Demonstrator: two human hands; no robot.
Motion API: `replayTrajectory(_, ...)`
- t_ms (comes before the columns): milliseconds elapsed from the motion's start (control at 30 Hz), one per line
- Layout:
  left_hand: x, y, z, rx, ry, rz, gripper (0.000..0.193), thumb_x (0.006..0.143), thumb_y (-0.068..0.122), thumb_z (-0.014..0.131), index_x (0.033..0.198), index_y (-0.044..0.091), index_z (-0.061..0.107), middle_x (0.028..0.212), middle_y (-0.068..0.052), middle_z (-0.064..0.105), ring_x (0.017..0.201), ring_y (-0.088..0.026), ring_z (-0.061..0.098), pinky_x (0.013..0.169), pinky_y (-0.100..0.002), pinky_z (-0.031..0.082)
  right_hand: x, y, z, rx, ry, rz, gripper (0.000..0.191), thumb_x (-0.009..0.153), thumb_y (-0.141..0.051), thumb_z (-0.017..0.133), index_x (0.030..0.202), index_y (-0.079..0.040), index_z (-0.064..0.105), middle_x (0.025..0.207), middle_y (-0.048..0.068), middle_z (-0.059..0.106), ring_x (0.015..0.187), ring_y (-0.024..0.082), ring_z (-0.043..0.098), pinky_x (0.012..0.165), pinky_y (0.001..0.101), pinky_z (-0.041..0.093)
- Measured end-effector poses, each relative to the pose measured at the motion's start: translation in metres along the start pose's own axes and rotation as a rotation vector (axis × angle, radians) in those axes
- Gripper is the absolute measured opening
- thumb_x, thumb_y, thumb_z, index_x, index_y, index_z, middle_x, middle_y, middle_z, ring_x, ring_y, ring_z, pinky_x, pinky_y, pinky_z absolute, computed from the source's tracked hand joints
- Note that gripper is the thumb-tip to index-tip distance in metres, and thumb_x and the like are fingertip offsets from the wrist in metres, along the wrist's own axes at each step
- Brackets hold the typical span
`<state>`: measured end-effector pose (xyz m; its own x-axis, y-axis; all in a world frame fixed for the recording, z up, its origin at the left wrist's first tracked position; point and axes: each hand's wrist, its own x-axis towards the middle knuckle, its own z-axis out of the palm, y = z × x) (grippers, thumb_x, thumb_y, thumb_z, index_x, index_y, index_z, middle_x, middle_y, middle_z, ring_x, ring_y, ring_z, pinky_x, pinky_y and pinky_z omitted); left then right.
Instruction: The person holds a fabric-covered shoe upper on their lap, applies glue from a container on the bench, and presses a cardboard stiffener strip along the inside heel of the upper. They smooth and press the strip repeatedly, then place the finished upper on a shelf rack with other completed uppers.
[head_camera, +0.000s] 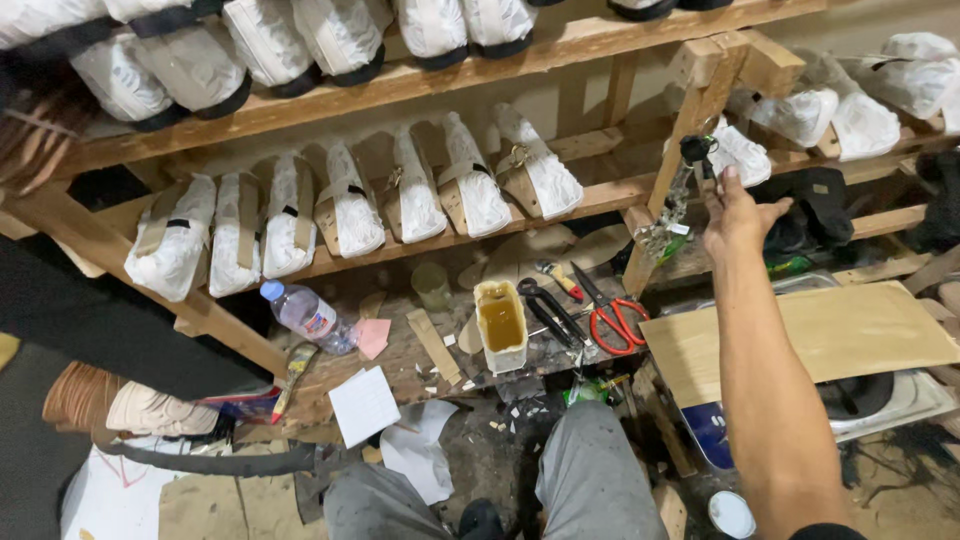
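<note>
While our right hand (735, 215) reaches up, its grip loosely open beside a small dark bottle (697, 150) on the wooden rack (700, 95), we cannot see our left hand.

right arm (765, 380): bare, dark sleeve edge near shoulder | right hand (735, 212): no glove | legs (590, 480): grey trousers | left hand: unseen

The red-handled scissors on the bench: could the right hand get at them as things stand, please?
Probably yes. The right hand is raised by the shelf post, and the red-handled scissors lie uncovered below it, with only black pliers beside them.
</note>
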<state>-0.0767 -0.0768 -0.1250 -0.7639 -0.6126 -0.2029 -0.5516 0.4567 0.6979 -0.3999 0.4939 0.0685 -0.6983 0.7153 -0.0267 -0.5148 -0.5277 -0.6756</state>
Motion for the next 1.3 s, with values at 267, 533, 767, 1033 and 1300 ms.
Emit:
replayTrajectory(267, -0.032, -0.059, -0.011, 0.003, 0.157, 0.146, 0.071, 0.088, 0.039, 0.068, 0.148, 0.008, 0.048, 0.139, -0.024, 0.054, 0.130, -0.041, 0.051, 0.107, -0.048, 0.042, -0.004, 0.031, -0.017, -0.083, 0.141, 0.030, 0.121, 0.091, -0.012, 0.089, 0.154, -0.030, -0.012, 0.122, 0.012, 0.062, 0.096, 0.026, 0.072, 0.078, 0.0443, 0.065)
replayTrajectory(533, -0.030, -0.059, -0.028, -0.115, 0.119, 0.077, 0.065, 0.092, 0.036, 0.066, 0.147, 0.008, 0.048, 0.141, -0.022, 0.052, 0.130, -0.040, 0.051, 0.107, -0.048, 0.041, -0.321, 0.131, -0.095, -0.611, -0.707, -0.268, 0.071, 0.112, 0.001, 0.057, 0.169, -0.011, 0.016, 0.104, 0.005, 0.057, 0.086, 0.011, 0.057, 0.081, 0.0274, 0.054)
replayTrajectory(767, -0.009, -0.139, -0.039, -0.832, -0.087, -0.205, 0.052, 0.098, 0.034, 0.055, 0.143, 0.007, 0.054, 0.116, -0.007, 0.069, 0.105, -0.021, 0.065, 0.086, -0.033, 0.050, -0.421, 0.272, -0.017, -1.057, -1.135, -0.300, 0.062, 0.097, 0.000, 0.065, 0.154, -0.004, 0.041, 0.104, 0.017, 0.065, 0.087, 0.029, 0.068, 0.080, 0.0382, 0.056)
replayTrajectory(1033, -0.053, -0.283, -0.077, -0.820, 0.006, -0.685, 0.045, 0.095, 0.021, 0.064, 0.137, 0.005, 0.061, 0.097, -0.006, 0.068, 0.077, -0.015, 0.058, 0.060, -0.030, 0.047, -0.444, 0.344, 0.019, -1.627, -1.262, -0.435, 0.044, 0.109, -0.017, 0.071, 0.143, -0.002, 0.048, 0.105, 0.029, 0.070, 0.103, 0.048, 0.066, 0.092, 0.0536, 0.050)
replayTrajectory(1300, -0.058, -0.322, -0.079, -0.890, -0.062, -0.884, 0.045, 0.093, 0.018, 0.064, 0.136, 0.007, 0.059, 0.097, -0.005, 0.066, 0.075, -0.016, 0.061, 0.059, -0.031, 0.049, -0.459, 0.369, 0.022, -1.615, -1.284, -0.564, 0.088, 0.086, -0.007, 0.080, 0.161, 0.002, 0.036, 0.098, 0.023, 0.072, 0.090, 0.045, 0.068, 0.085, 0.0526, 0.052)
